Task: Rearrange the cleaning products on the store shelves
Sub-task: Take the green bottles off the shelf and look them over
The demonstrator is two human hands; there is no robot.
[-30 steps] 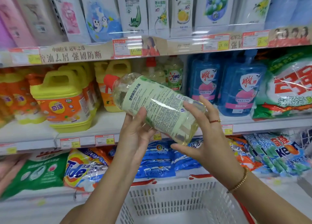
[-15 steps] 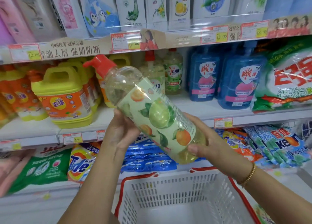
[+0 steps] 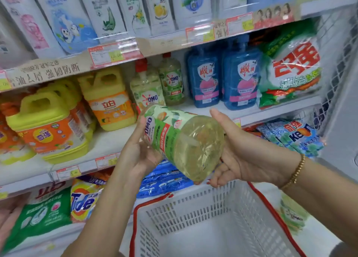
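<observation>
Clear OMO detergent bottle with green citrus label (image 3: 180, 140) lies on its side above the white plastic basket (image 3: 193, 204), left hand (image 3: 139, 154) and right hand (image 3: 244, 156) curling fingers round it. Seemingly mid-placement; next, stand it upright beside the matching bottle (image 3: 147, 90) farther above the basket.

White slotted basket (image 3: 193, 208) with red rim, wire mesh panel (image 3: 337, 62) at right

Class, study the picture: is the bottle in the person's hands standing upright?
No, the bottle lies tilted almost on its side, base toward the camera, held between the left hand and the right hand.
</observation>
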